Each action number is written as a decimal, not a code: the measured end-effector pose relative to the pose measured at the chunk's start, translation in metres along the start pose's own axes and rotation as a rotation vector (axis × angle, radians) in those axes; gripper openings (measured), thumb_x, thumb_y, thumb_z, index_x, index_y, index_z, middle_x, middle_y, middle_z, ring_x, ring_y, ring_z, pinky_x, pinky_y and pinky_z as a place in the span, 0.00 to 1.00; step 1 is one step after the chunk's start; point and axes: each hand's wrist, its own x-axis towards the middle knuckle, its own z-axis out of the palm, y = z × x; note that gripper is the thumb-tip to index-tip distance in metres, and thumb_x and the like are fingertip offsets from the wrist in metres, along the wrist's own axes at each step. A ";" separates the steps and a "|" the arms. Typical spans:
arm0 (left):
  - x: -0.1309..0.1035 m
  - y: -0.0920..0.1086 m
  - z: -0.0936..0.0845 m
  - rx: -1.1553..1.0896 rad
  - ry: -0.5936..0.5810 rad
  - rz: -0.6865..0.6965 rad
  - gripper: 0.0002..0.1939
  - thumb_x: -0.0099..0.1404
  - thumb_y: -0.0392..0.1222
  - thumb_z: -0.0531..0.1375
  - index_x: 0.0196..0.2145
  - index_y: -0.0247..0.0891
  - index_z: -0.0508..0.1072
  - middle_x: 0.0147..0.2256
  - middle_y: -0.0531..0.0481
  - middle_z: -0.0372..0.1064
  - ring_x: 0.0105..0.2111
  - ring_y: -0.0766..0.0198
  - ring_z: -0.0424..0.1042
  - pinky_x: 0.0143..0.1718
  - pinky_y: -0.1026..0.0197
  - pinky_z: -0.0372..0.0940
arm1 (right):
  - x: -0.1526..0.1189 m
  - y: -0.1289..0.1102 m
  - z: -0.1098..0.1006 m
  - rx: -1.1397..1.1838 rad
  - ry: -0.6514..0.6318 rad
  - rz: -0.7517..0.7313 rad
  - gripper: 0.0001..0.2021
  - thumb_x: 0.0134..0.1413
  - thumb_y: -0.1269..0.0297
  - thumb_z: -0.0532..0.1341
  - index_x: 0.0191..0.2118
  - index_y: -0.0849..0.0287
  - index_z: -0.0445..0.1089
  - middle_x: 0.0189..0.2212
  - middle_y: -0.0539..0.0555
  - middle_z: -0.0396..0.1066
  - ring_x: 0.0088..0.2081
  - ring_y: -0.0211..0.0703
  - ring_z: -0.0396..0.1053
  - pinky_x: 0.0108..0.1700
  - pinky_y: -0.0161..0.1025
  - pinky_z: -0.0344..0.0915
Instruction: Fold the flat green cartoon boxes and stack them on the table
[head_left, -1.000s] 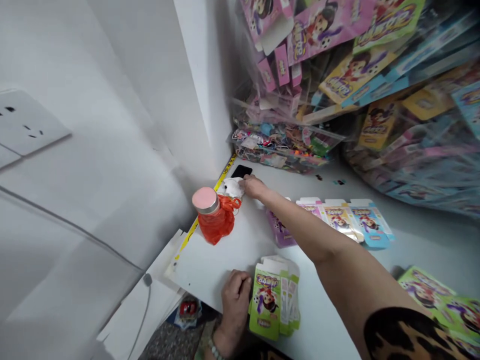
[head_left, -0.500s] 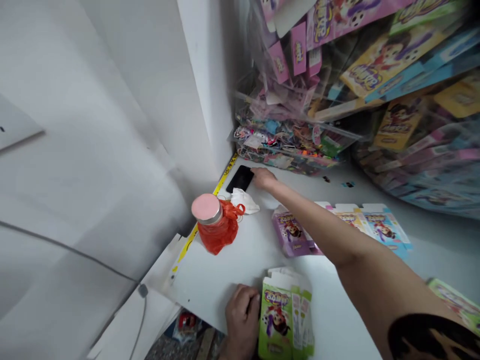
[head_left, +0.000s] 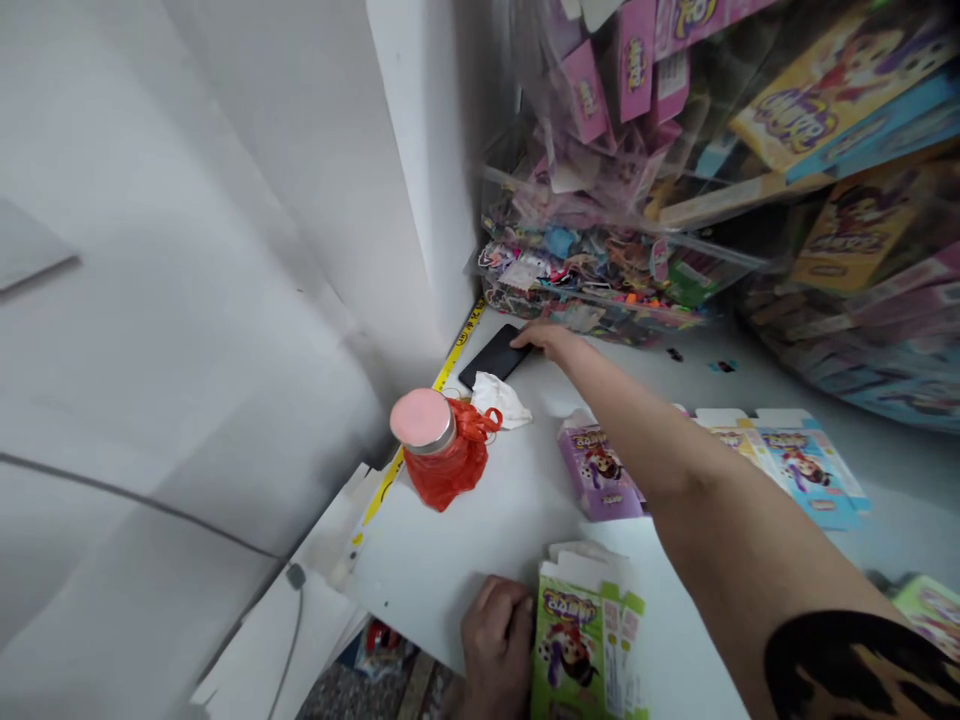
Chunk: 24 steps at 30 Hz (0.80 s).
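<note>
My right hand (head_left: 541, 338) reaches across the table to a black phone (head_left: 491, 362) lying by the wall. Its thumb rests on the phone's top face, and the fingers are at the right edge, partly hidden. Just in front of the phone is a crumpled white tissue (head_left: 501, 402). Closed in a fist, my left hand (head_left: 496, 640) rests at the table's near edge. It is right beside a stack of flat green printed cartons (head_left: 574, 645), and I see nothing in it.
A pink-lidded bottle (head_left: 424, 420) in a red plastic bag stands near the yellow tape measure (head_left: 461, 345). Purple cartons (head_left: 600, 470) and blue cartons (head_left: 806, 465) lie under and beyond my right arm. Clear bags of small items (head_left: 592, 270) and cartons (head_left: 817, 110) fill the back.
My right hand has moved further over the phone, its thumb now on top, and the phone has turned slightly. The view has shifted a little. My left hand stays closed beside the green cartons.
</note>
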 end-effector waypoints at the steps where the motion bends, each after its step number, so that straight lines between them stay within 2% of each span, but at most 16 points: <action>1: 0.000 0.000 0.000 -0.008 -0.011 -0.017 0.12 0.67 0.34 0.54 0.27 0.39 0.72 0.25 0.52 0.70 0.27 0.66 0.69 0.28 0.66 0.64 | -0.004 0.000 -0.006 0.065 0.001 0.026 0.08 0.49 0.71 0.62 0.37 0.67 0.70 0.33 0.57 0.74 0.34 0.40 0.70 0.39 0.38 0.66; 4: -0.002 0.000 0.001 -0.025 -0.020 -0.063 0.12 0.68 0.37 0.54 0.27 0.39 0.72 0.25 0.51 0.69 0.27 0.65 0.69 0.29 0.64 0.64 | -0.021 -0.005 -0.029 0.227 0.046 0.030 0.07 0.50 0.71 0.59 0.38 0.60 0.67 0.30 0.50 0.71 0.31 0.37 0.68 0.35 0.37 0.66; 7: -0.002 -0.001 0.003 -0.041 -0.019 -0.106 0.12 0.67 0.38 0.55 0.27 0.39 0.73 0.26 0.51 0.69 0.28 0.64 0.70 0.30 0.63 0.64 | -0.053 -0.009 -0.058 0.316 0.147 -0.035 0.06 0.46 0.70 0.59 0.33 0.57 0.64 0.26 0.46 0.66 0.29 0.36 0.65 0.34 0.36 0.65; 10: -0.001 -0.001 0.002 -0.097 0.007 -0.131 0.11 0.66 0.41 0.56 0.28 0.39 0.74 0.27 0.51 0.70 0.29 0.63 0.70 0.32 0.63 0.66 | -0.107 -0.009 -0.082 0.396 0.257 -0.179 0.08 0.38 0.70 0.63 0.27 0.58 0.63 0.22 0.44 0.61 0.27 0.35 0.60 0.33 0.35 0.59; 12: -0.002 0.003 -0.004 -0.158 0.071 -0.152 0.10 0.65 0.44 0.58 0.30 0.38 0.74 0.28 0.50 0.71 0.29 0.63 0.70 0.31 0.62 0.66 | -0.156 -0.008 -0.087 0.486 0.220 -0.227 0.09 0.34 0.67 0.65 0.26 0.58 0.64 0.21 0.44 0.62 0.26 0.36 0.59 0.32 0.35 0.57; 14: -0.003 0.012 -0.013 -0.221 0.146 -0.170 0.11 0.64 0.47 0.59 0.34 0.37 0.75 0.30 0.49 0.72 0.28 0.63 0.69 0.30 0.62 0.67 | -0.208 -0.008 -0.083 0.586 0.084 -0.167 0.11 0.33 0.64 0.66 0.28 0.58 0.66 0.22 0.45 0.66 0.26 0.37 0.61 0.31 0.36 0.56; 16: -0.004 0.028 -0.024 -0.300 0.143 -0.182 0.15 0.64 0.51 0.60 0.39 0.36 0.76 0.34 0.46 0.74 0.32 0.61 0.71 0.34 0.60 0.68 | -0.257 -0.008 -0.070 0.670 -0.077 -0.066 0.12 0.33 0.63 0.67 0.29 0.57 0.68 0.22 0.46 0.68 0.25 0.38 0.62 0.30 0.36 0.57; 17: -0.004 0.039 -0.029 -0.359 0.090 -0.185 0.17 0.63 0.52 0.60 0.41 0.36 0.76 0.36 0.45 0.75 0.35 0.59 0.73 0.38 0.59 0.69 | -0.278 -0.009 -0.062 0.706 -0.147 -0.024 0.12 0.32 0.63 0.67 0.28 0.57 0.68 0.22 0.46 0.68 0.25 0.39 0.63 0.30 0.37 0.58; 19: -0.003 0.062 -0.033 -0.558 -0.120 -0.257 0.22 0.62 0.55 0.63 0.48 0.37 0.75 0.43 0.42 0.76 0.42 0.54 0.74 0.44 0.55 0.70 | -0.311 -0.009 -0.045 0.759 -0.219 0.020 0.11 0.32 0.63 0.67 0.27 0.57 0.68 0.22 0.46 0.68 0.25 0.38 0.63 0.30 0.37 0.59; 20: -0.003 0.074 -0.033 -0.678 -0.219 -0.329 0.24 0.62 0.55 0.63 0.50 0.37 0.74 0.45 0.42 0.76 0.44 0.52 0.75 0.46 0.52 0.71 | -0.324 -0.009 -0.037 0.781 -0.212 0.024 0.12 0.31 0.63 0.68 0.27 0.57 0.69 0.22 0.46 0.68 0.25 0.38 0.63 0.30 0.37 0.59; 21: -0.004 0.084 -0.031 -0.802 -0.261 -0.412 0.24 0.63 0.57 0.62 0.50 0.38 0.74 0.44 0.41 0.77 0.44 0.51 0.75 0.46 0.50 0.71 | -0.335 -0.008 -0.030 0.809 -0.175 0.023 0.12 0.31 0.63 0.68 0.28 0.57 0.69 0.23 0.46 0.68 0.25 0.38 0.63 0.30 0.37 0.59; 22: -0.005 0.093 -0.028 -0.907 -0.289 -0.486 0.24 0.63 0.58 0.61 0.50 0.38 0.74 0.44 0.40 0.77 0.44 0.49 0.76 0.46 0.48 0.72 | -0.345 -0.006 -0.024 0.844 -0.113 0.021 0.14 0.32 0.62 0.68 0.30 0.57 0.69 0.24 0.46 0.69 0.26 0.38 0.63 0.30 0.36 0.60; 24: -0.008 0.107 -0.022 -1.052 -0.268 -0.577 0.24 0.64 0.59 0.61 0.49 0.38 0.74 0.43 0.40 0.78 0.43 0.47 0.77 0.46 0.44 0.72 | -0.363 -0.002 -0.013 0.908 0.045 0.013 0.16 0.33 0.61 0.68 0.34 0.55 0.69 0.25 0.45 0.69 0.26 0.38 0.64 0.30 0.36 0.60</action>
